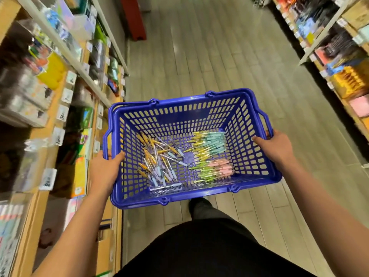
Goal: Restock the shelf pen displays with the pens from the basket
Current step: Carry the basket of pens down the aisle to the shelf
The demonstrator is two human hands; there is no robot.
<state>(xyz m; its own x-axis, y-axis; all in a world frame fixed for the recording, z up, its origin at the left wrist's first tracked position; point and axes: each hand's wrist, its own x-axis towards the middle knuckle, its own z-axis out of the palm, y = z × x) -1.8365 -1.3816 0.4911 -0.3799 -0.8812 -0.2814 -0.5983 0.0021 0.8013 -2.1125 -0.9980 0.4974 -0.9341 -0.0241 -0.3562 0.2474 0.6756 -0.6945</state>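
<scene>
Two-handed: left hand (103,173), right hand (277,146) fingers gripping basket (199,113) rims | pens (211,142) loose inside | shelves (65,51) both sides

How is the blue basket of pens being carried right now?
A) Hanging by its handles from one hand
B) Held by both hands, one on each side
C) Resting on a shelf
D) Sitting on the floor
B: the left hand grips the left rim of the basket, and the right hand grips the right rim.

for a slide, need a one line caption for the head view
Left hand and right hand carry a blue basket of pens between store shelves.
</scene>
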